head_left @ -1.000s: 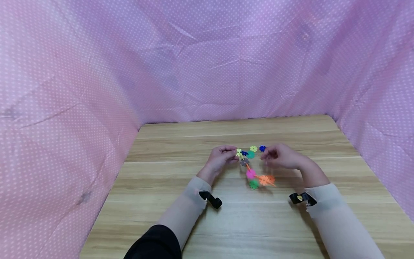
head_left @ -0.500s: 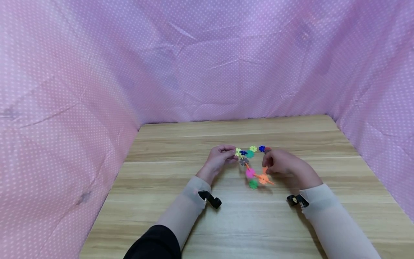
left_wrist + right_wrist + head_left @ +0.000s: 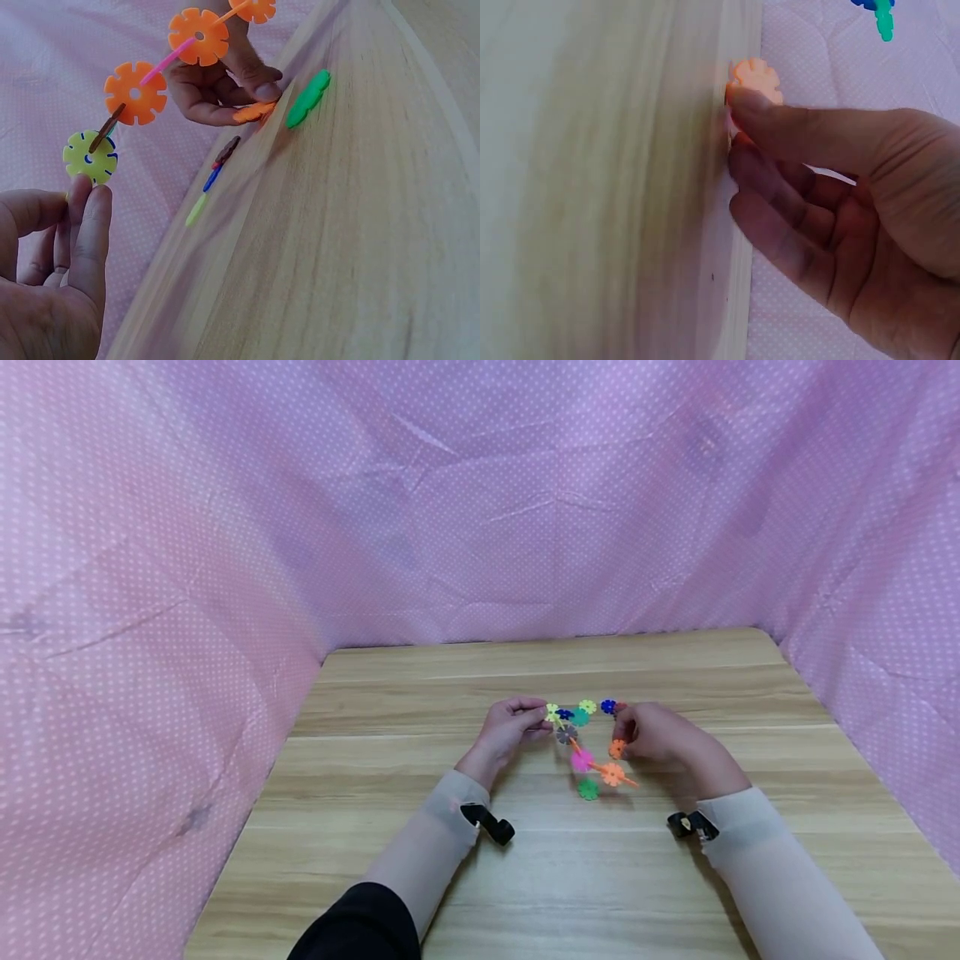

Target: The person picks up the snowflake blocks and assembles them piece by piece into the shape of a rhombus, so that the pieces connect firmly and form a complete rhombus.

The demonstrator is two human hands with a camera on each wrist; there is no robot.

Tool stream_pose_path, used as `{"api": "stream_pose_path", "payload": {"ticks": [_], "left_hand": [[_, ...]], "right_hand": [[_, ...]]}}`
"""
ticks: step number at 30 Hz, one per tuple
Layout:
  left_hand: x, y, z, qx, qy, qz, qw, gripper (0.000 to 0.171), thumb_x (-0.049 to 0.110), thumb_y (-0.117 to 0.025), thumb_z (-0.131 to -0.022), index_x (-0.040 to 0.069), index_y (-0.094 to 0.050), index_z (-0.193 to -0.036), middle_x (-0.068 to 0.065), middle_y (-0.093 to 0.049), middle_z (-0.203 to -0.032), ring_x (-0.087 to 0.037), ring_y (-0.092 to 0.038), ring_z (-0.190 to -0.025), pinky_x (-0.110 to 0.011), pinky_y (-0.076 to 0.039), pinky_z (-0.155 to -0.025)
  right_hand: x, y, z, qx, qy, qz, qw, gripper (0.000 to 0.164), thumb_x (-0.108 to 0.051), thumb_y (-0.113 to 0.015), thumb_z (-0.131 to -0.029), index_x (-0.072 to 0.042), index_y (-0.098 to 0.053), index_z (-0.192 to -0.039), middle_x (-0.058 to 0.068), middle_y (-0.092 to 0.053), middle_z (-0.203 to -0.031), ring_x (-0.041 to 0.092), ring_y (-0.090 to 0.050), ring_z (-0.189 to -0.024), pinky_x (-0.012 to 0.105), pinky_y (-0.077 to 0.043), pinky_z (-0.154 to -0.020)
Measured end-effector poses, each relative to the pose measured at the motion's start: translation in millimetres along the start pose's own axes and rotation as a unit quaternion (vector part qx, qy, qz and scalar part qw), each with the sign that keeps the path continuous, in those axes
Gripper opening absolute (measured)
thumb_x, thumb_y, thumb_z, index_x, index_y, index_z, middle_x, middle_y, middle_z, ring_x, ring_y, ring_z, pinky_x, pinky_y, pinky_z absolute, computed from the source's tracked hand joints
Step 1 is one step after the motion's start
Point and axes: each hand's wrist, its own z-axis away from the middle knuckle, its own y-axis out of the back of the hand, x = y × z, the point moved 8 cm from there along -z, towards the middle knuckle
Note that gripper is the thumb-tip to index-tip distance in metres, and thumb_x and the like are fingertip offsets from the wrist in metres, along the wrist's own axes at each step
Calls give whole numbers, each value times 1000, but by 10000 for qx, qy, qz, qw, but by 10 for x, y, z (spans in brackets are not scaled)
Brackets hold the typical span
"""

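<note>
Discs (image 3: 142, 103), round, notched; grained tabletop (image 3: 585, 885), dotted cloth (image 3: 480, 502)

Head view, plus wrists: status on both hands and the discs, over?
Left hand pinching yellow disc, part of linked chain. Right hand pinching orange disc. Green disc near right hand, possibly in the way.

In front of you is a flat, pale-brown, wood-grain tabletop (image 3: 540, 877), its darker streaks running side to side and its two far corners rounded. Beyond its far edge, and along your left and right, you have a pink-to-lilac, white-dotted cloth (image 3: 480, 527), creased in many places. Your right wrist view shows small dark specks near the tabletop's edge, the cloth beyond.
</note>
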Motion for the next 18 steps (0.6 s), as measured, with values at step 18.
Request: {"api": "stream_pose_path", "payload": {"ticks": [18], "left_hand": [[3,-36,1,-133,-110,29,9998,26,-6,-66,-99,-10,-69,-125,-11,-74,-97,-19,-75,-80,-38,-62,-87]], "right_hand": [[58,154,-61,1000,-305,-2660,9583,20,-14,-74,-100,3,-73,-109,21,-74,-99,40,-73,-92,48,-63,-80]]}}
